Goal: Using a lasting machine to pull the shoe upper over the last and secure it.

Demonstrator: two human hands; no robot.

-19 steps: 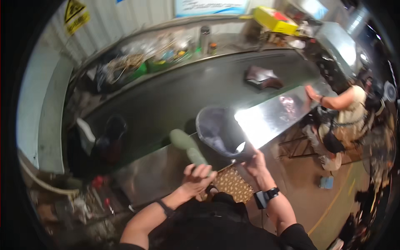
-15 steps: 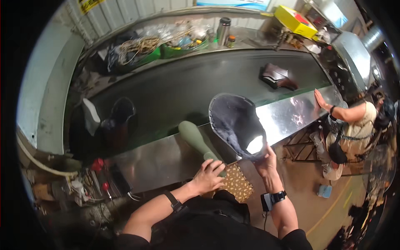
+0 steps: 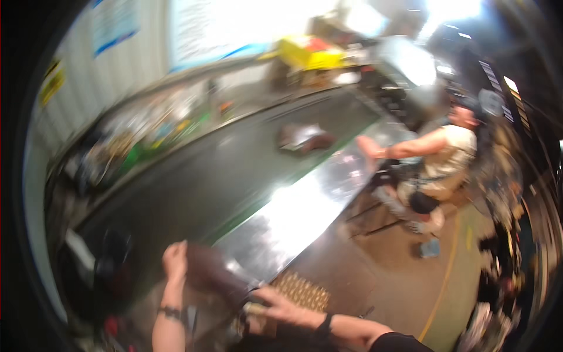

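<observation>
A dark brown boot (image 3: 214, 273) lies slantwise between my hands, smeared by motion. My left hand (image 3: 175, 261) is closed at its far-left end. At the near end, by the boot's opening, my right hand (image 3: 275, 304) grips the edge. A pale greenish end piece (image 3: 254, 308) shows under my right fingers; it looks like the end of the green leg-shaped form, whose rest is hidden, seemingly inside the boot.
Another brown boot (image 3: 304, 138) lies on the dark conveyor belt (image 3: 234, 158). A shiny metal ledge (image 3: 293, 217) runs along its near side. A co-worker (image 3: 440, 158) sits at right, one hand on the ledge. A patterned cushion (image 3: 302, 290) is below; a yellow box (image 3: 311, 53) stands behind.
The view has swung right. The boot's wide opening no longer faces me; the boot now lies lengthwise between my hands. My left hand has left the form's near end for the boot's far-left end.
</observation>
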